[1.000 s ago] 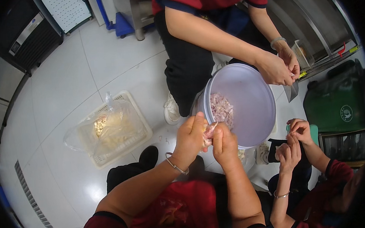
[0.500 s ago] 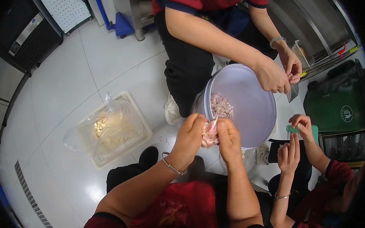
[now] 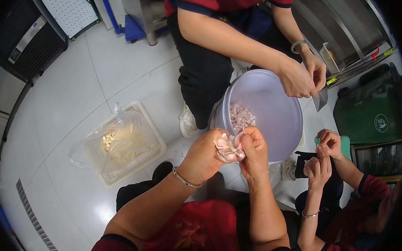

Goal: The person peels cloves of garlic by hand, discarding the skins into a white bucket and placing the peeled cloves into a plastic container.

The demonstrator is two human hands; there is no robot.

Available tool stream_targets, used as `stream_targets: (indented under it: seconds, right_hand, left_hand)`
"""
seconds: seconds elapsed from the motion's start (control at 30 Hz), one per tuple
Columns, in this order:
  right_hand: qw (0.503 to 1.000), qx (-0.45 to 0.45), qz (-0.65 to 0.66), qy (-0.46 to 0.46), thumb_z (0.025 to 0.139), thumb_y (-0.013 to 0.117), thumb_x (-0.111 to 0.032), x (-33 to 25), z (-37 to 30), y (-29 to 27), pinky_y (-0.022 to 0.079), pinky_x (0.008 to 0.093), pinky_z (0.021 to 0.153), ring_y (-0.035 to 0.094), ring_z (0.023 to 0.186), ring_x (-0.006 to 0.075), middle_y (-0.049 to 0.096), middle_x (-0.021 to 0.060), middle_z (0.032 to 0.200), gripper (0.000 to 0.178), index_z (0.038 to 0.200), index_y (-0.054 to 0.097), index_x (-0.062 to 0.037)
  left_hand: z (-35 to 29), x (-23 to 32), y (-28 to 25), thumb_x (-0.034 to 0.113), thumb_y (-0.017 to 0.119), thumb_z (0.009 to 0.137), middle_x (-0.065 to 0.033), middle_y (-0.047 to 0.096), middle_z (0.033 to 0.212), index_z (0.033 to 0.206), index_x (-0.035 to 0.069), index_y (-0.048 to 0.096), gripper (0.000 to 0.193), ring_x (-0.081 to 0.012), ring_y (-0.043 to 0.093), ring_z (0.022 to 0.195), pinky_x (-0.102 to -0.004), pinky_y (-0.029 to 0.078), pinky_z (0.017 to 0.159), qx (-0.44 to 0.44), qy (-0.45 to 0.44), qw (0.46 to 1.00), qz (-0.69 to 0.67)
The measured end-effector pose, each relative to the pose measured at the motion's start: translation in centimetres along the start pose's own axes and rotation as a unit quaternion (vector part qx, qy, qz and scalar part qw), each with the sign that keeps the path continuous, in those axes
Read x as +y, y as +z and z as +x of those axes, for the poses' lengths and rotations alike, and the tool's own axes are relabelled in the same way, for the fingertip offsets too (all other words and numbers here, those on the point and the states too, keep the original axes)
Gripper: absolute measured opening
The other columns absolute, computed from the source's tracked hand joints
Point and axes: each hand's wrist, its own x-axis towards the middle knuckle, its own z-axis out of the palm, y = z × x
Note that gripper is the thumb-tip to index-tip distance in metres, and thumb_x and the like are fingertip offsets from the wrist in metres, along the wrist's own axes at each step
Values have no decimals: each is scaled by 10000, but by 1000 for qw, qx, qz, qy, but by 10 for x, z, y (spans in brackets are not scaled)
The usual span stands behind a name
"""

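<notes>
A garlic bulb (image 3: pixel 229 148) with pinkish-white cloves fanning apart is gripped between my two hands, over the near left rim of a large pale lavender tub (image 3: pixel 279 120). My left hand (image 3: pixel 203 155) wraps round the bulb's left side, its wrist in a metal bangle. With thumb and fingers my right hand (image 3: pixel 254 152) pinches the bulb's right side at a clove. Garlic skins or cloves, pinkish and white (image 3: pixel 241 116), lie in a heap at the tub's left inside.
A white plastic basket (image 3: pixel 158 149) holds a clear bag with peeled garlic cloves (image 3: pixel 109 139) on the tiled floor. Across the tub a co-worker's hands (image 3: pixel 302 78) work near a knife blade (image 3: pixel 320 99). Another co-worker's hands (image 3: pixel 322 163) are at right, before a green bin (image 3: pixel 367 109).
The bulb has turned and its cloves show more spread out. My hands have shifted slightly, the right one's fingers now bent over the clove. The far co-worker's hands have come closer together.
</notes>
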Motion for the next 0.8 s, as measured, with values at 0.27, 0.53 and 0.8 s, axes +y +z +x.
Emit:
stream_targets:
  seconds: [0.27, 0.53, 0.8]
  right_hand:
    - [996, 12, 52, 65, 933, 546, -186, -1, 1, -9, 364, 181, 510, 453, 575, 50, 573, 20, 777, 214, 1053, 551, -9]
    - [989, -17, -149, 7, 873, 616, -71, -11, -3, -10, 414, 171, 592, 551, 711, 53, 631, 48, 908, 240, 1103, 593, -2]
    - [956, 56, -281, -63, 818, 669, -19, -5, -9, 5, 451, 186, 657, 560, 743, 60, 630, 7, 856, 202, 1019, 655, -18]
  left_hand:
    - [-4, 7, 3, 225, 474, 930, -82, 604, 795, 804, 33, 573, 250, -202, 603, 754, -330, 492, 671, -38, -32, 999, -3]
    - [-9, 12, 26, 172, 579, 910, -55, 634, 872, 1109, -41, 592, 291, -84, 567, 673, -219, 457, 580, 45, 68, 963, 258]
    - [-11, 15, 23, 169, 585, 906, -56, 630, 810, 1007, -54, 624, 248, -71, 565, 681, -205, 445, 577, 69, 35, 949, 307]
